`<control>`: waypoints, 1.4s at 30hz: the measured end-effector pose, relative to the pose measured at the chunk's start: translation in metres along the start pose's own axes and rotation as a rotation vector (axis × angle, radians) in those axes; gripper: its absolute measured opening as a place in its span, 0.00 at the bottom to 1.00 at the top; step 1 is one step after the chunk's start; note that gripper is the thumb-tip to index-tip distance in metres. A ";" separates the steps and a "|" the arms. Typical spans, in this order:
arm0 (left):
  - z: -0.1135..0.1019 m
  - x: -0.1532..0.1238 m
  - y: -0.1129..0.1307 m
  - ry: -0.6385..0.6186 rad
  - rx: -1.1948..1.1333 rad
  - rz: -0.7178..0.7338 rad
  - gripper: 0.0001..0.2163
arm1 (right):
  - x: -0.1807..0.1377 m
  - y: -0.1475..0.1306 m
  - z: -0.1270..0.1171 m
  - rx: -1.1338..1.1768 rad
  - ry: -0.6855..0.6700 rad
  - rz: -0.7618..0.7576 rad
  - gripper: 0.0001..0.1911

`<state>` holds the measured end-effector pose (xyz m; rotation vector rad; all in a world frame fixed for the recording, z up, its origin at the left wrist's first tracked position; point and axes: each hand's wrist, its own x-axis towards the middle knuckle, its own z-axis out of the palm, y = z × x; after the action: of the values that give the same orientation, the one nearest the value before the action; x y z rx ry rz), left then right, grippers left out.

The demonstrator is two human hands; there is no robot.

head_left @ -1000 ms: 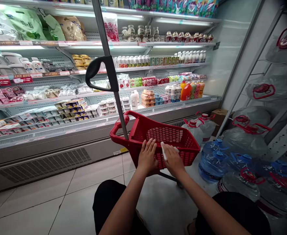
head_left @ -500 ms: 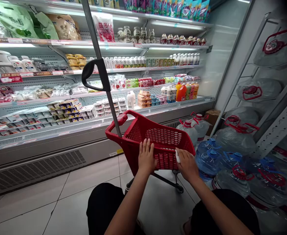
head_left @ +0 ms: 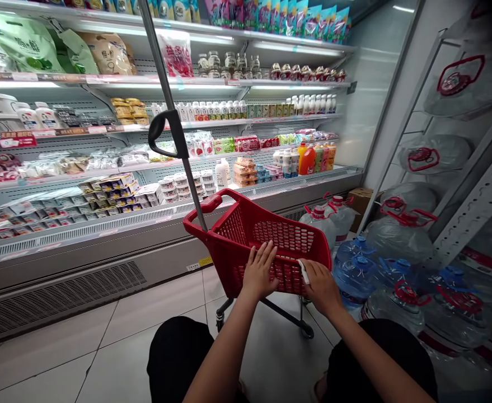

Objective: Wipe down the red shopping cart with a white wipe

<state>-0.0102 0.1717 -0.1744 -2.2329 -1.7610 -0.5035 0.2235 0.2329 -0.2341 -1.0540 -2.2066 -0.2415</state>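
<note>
A red plastic shopping cart [head_left: 237, 254] with perforated sides stands before me, a grey pole with a black grip [head_left: 181, 134] rising at its left end. My left hand [head_left: 261, 275] lies against the cart's near side, fingers stretched out toward its rim and slightly spread, holding nothing. Farther right along the same rim, my right hand [head_left: 322, 286] presses a small folded white wipe [head_left: 303, 272], perhaps tissue or cloth, to the plastic. The right fingers are bent over the rim, their tips partly hidden.
A refrigerated shelf unit [head_left: 82, 246] with dairy cups, bottles and bags runs behind the cart. Large water bottles [head_left: 357, 277] crowd the floor at right, below a metal rack [head_left: 413, 101] with more. My bent knees [head_left: 181, 358] flank the tiled floor [head_left: 145, 313].
My left hand has slid to the right along the cart's side, nearer the right hand. My right hand stays at the rim with the white wipe. The view has shifted slightly.
</note>
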 end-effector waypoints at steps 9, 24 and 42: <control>0.020 -0.006 0.010 0.009 0.042 -0.037 0.36 | 0.022 -0.076 0.025 -0.052 0.095 -0.127 0.46; 0.009 -0.013 0.027 -0.077 -0.097 -0.216 0.28 | -0.046 -0.077 -0.015 -0.009 -0.062 -0.236 0.50; 0.019 -0.010 0.015 -0.071 -0.014 -0.237 0.29 | -0.029 0.042 0.001 -0.081 -0.039 -0.178 0.49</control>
<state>0.0045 0.1668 -0.1961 -2.0858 -2.0777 -0.4901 0.2676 0.2427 -0.2586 -0.9119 -2.3453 -0.3943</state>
